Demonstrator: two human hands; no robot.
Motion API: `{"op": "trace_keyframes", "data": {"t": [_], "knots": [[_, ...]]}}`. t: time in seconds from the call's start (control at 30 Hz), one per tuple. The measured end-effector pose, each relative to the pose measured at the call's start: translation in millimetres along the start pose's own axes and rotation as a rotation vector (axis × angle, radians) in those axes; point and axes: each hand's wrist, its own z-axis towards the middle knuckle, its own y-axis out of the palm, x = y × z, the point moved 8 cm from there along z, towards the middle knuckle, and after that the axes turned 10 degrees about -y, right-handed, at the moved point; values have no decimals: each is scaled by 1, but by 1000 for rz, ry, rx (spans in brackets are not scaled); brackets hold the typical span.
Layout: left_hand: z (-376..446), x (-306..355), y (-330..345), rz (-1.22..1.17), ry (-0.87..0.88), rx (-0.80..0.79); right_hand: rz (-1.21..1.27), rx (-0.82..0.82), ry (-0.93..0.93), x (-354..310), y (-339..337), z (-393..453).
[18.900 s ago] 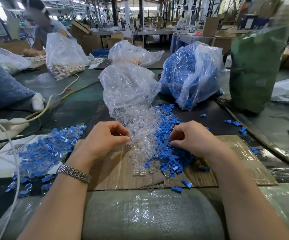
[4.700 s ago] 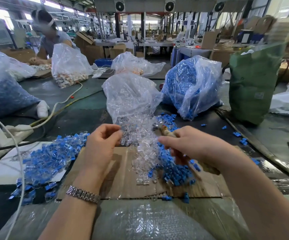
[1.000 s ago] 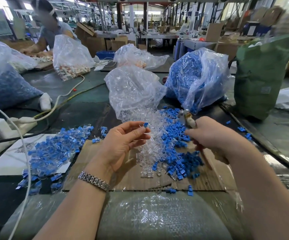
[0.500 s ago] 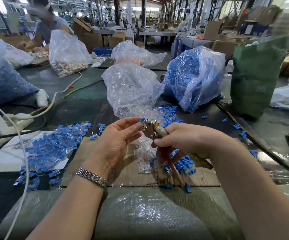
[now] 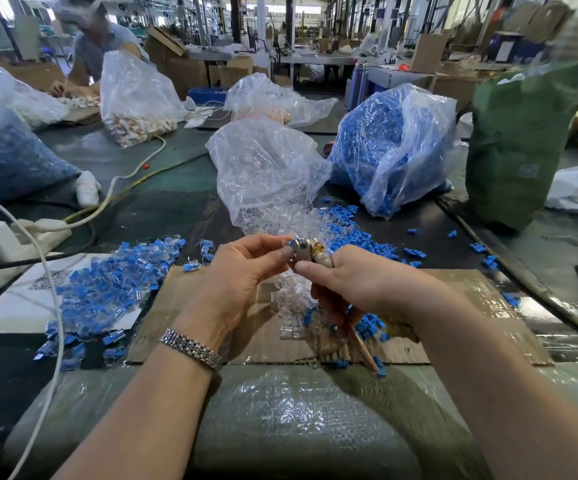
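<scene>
Above the brown cardboard sheet [image 5: 471, 306] at the near edge of the worktop [image 5: 176, 209], the left hand [image 5: 242, 271] pinches a small blue plastic clip [image 5: 293, 242] in its fingers [image 5: 273, 241]. The right hand [image 5: 356, 285] grips metal-headed, tan-handled pliers [image 5: 306, 255], whose head is against that clip.

You're on a factory floor: your bench [image 5: 162, 209] is heaped with bags [image 5: 388, 147] of small plastic parts [image 5: 107, 289], cartons [image 5: 427, 53] pile up behind, another worker [image 5: 100, 43] sorts nearby, and more worktables [image 5: 315, 60] run down the long hall
</scene>
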Motion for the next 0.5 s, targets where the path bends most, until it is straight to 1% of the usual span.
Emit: {"op": "trace_keyframes", "data": {"t": [0.13, 0.2, 0.23, 0.27, 0.33, 0.4, 0.43, 0.47, 0.5], "knots": [[-3, 3, -3, 108, 14, 46, 66, -11, 31, 2, 2, -2], [-6, 8, -9, 96, 25, 73, 25, -18, 35, 1, -7, -4], [-8, 13, -17, 128, 49, 131, -19, 7, 32, 2, -16, -6], [-10, 19, -29, 221, 88, 245, -70, 57, 30, 4, -28, -7], [-18, 30, -58, 524, 144, 577, -230, 194, 33, 10, -57, -10], [-28, 40, -72, 876, 111, 875, -443, 315, 77, 22, -83, -15], [-30, 42, -72, 1046, 86, 950, -533, 358, 115, 30, -92, -17], [-29, 43, -69, 1150, 82, 950, -601, 385, 155, 38, -98, -19], [-26, 41, -64, 1168, 94, 874, -644, 399, 195, 47, -102, -19]]}}
